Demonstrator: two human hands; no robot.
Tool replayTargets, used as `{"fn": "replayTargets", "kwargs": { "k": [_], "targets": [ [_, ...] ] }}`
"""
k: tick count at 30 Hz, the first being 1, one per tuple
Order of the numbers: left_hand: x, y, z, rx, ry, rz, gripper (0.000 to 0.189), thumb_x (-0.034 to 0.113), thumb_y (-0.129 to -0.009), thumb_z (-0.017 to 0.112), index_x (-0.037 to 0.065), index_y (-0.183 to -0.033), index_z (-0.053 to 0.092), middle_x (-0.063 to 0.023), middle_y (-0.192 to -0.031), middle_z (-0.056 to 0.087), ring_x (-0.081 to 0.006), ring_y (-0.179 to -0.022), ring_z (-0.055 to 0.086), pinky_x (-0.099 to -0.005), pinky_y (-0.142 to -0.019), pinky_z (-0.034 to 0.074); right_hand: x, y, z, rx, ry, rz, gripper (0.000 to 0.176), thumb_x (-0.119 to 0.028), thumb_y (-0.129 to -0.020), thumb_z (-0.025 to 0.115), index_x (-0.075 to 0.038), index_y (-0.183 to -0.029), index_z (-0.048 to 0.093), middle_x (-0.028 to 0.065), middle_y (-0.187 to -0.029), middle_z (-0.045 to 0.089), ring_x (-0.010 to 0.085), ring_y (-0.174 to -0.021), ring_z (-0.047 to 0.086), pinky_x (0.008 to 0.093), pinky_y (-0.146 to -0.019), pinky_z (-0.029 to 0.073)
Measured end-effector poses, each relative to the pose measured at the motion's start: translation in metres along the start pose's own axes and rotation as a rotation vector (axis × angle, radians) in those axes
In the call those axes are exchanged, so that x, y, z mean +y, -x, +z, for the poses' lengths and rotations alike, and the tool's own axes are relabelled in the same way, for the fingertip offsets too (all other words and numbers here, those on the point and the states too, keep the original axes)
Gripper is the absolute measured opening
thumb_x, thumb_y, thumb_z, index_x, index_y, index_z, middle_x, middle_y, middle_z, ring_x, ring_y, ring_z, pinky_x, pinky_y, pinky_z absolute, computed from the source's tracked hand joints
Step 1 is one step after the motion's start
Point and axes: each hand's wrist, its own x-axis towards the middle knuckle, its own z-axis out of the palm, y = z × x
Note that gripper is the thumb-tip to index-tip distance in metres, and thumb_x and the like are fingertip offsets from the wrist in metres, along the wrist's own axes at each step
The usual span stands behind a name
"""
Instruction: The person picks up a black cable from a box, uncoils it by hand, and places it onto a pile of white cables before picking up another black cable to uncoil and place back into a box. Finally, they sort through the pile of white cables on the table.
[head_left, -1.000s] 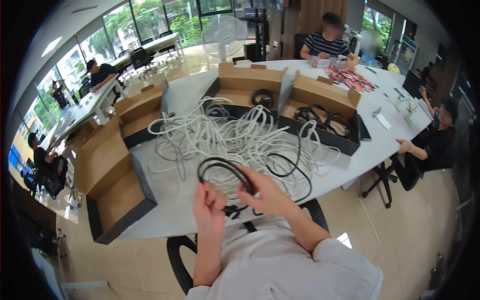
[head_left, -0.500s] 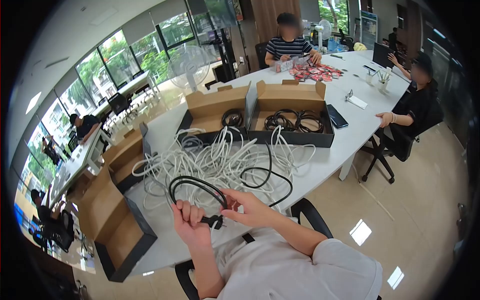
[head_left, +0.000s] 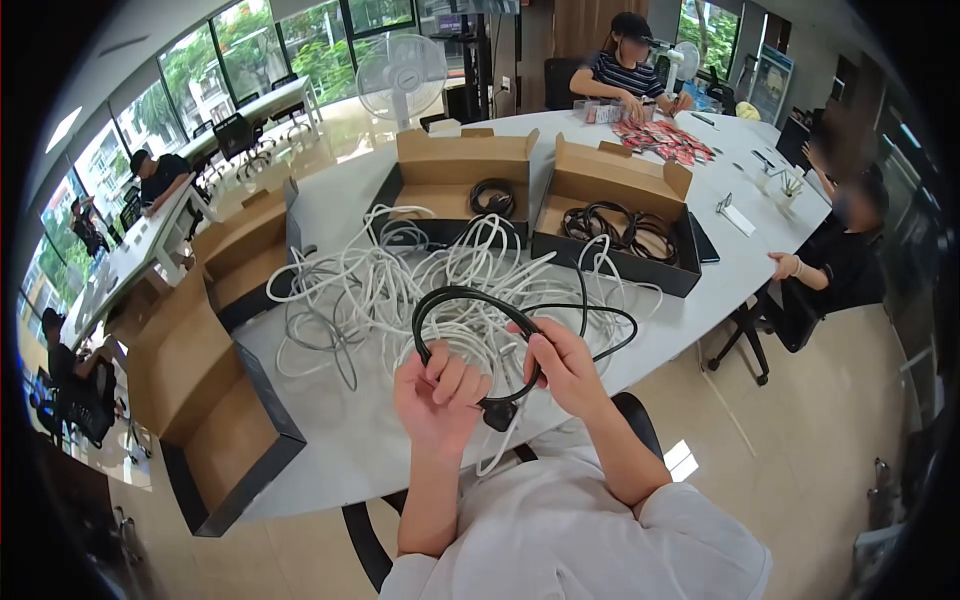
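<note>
A black power cable (head_left: 465,293), looped into a coil, is held up between both hands just above the table's near edge. My left hand (head_left: 440,395) has its fingers curled around the left side of the coil. On the right side, my right hand (head_left: 562,368) pinches the loops between thumb and fingers. The cable's black plug (head_left: 499,414) hangs below, between the hands. Behind it spreads a tangled heap of white cables (head_left: 440,260). A loose length of black cable (head_left: 612,310) curves over the heap to the right.
At the back stand two open cardboard boxes, the left box (head_left: 430,200) with one black coil, the right box (head_left: 675,275) with several. Two more open boxes (head_left: 245,480) stand at left. Across the table (head_left: 330,420), a person (head_left: 625,70) handles red packets (head_left: 665,140); another sits at right.
The coil has become rounder and fuller, and both hands have moved right with it. My right hand has shifted to the coil's right side. The camera view has tilted down slightly.
</note>
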Motion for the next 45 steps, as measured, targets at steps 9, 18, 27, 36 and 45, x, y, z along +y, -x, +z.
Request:
{"fn": "replayTargets", "kwargs": {
  "k": [9,18,27,36,45],
  "targets": [
    [0.018,-0.004,-0.014,-0.028,0.094,0.149,0.03,0.029,-0.091,0.045,0.015,-0.069,0.03,0.0061,-0.05,0.018,-0.008,-0.042,0.016,-0.0258,-0.045,0.018,-0.007,0.001,0.008,0.162,0.66,-0.468,0.036,-0.014,-0.076,0.073,-0.002,-0.108,0.061,0.0066,-0.07,0.058,0.0192,-0.059,0.053,0.029,-0.056,0.045],
    [0.031,0.021,0.016,0.009,-0.073,0.439,0.03,0.028,-0.096,0.044,0.014,-0.072,0.034,0.0058,-0.052,0.018,-0.0072,-0.044,0.015,-0.0254,-0.046,0.018,-0.018,0.023,0.012,-0.105,0.779,-0.699,0.022,-0.009,-0.07,0.072,-0.003,-0.09,0.064,0.0076,-0.077,0.054,0.0262,-0.07,0.051,0.0356,-0.064,0.042],
    [0.012,0.026,0.027,0.044,-0.089,0.313,0.034,0.038,-0.101,0.035,0.015,-0.077,0.036,0.0065,-0.054,0.02,-0.0055,-0.043,0.017,-0.0244,-0.045,0.019,-0.02,0.02,0.017,0.157,0.461,-0.485,0.01,-0.004,-0.089,0.052,0.003,-0.084,0.057,0.0094,-0.081,0.048,0.0151,-0.066,0.052,0.0283,-0.056,0.044],
    [-0.001,0.03,0.026,-0.151,0.097,0.301,0.035,0.037,-0.102,0.033,0.015,-0.074,0.033,0.006,-0.051,0.021,-0.0063,-0.04,0.016,-0.0254,-0.042,0.016,-0.007,0.028,0.036,0.031,-0.501,-0.017,0.025,-0.014,-0.099,0.042,0.001,-0.114,0.054,0.0071,-0.101,0.063,0.0136,-0.095,0.061,0.028,-0.083,0.049],
    [-0.021,0.018,0.004,0.014,0.291,0.1,0.039,0.03,-0.1,0.04,0.016,-0.066,0.03,0.0063,-0.052,0.019,-0.0055,-0.039,0.017,-0.0237,-0.04,0.017,-0.032,0.055,0.039,-0.208,-0.446,-0.08,0.029,-0.011,-0.098,0.043,0.003,-0.123,0.049,0.0054,-0.096,0.063,0.0079,-0.087,0.055,0.0234,-0.078,0.044]
  ]
}}
